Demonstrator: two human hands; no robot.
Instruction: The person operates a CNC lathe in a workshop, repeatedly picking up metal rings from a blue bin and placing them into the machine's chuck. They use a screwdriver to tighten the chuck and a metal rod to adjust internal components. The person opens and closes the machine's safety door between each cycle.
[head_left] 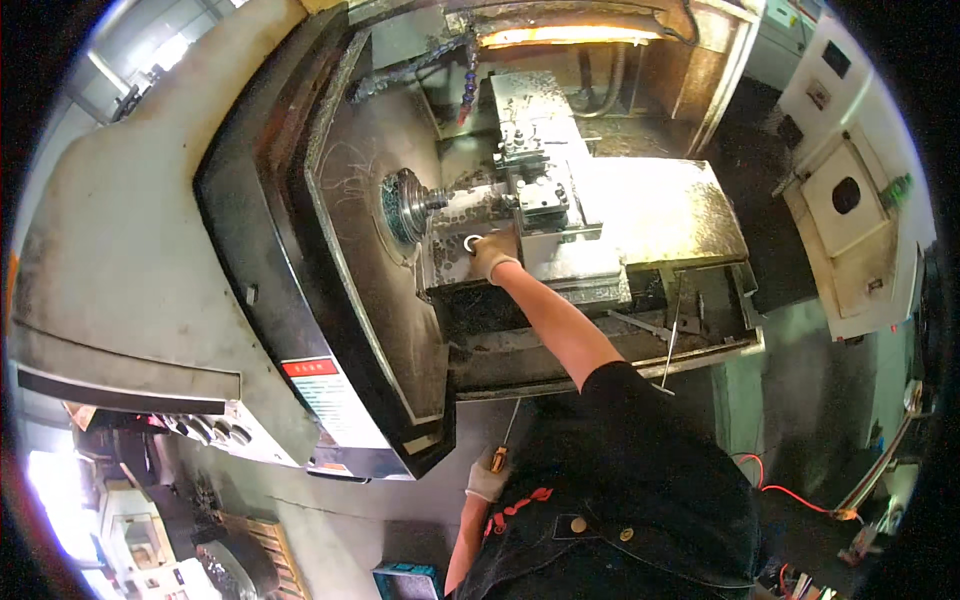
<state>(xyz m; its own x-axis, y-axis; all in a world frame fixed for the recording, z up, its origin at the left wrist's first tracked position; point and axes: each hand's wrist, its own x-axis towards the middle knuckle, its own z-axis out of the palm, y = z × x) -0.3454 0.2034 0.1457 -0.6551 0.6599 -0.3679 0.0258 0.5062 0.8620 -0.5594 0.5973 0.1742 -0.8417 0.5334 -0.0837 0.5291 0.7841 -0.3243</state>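
Ring (467, 245) sits in right hand (492, 257), orange-handled tool (498, 460) in left hand (486, 484).

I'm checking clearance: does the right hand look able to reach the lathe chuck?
Probably yes: the right hand, holding a pale ring, is near the lathe chuck, with nothing visible between them.

Lathe cross-slide (572, 262) just R of R hand (492, 255), tool block (543, 196) on top. Chip tray (715, 349) lower & R of same hand: metal tool (640, 324) in it. Floor (340, 512) L of L hand (487, 482): blue crate (405, 569) nr, wooden pallet (281, 558) farther.
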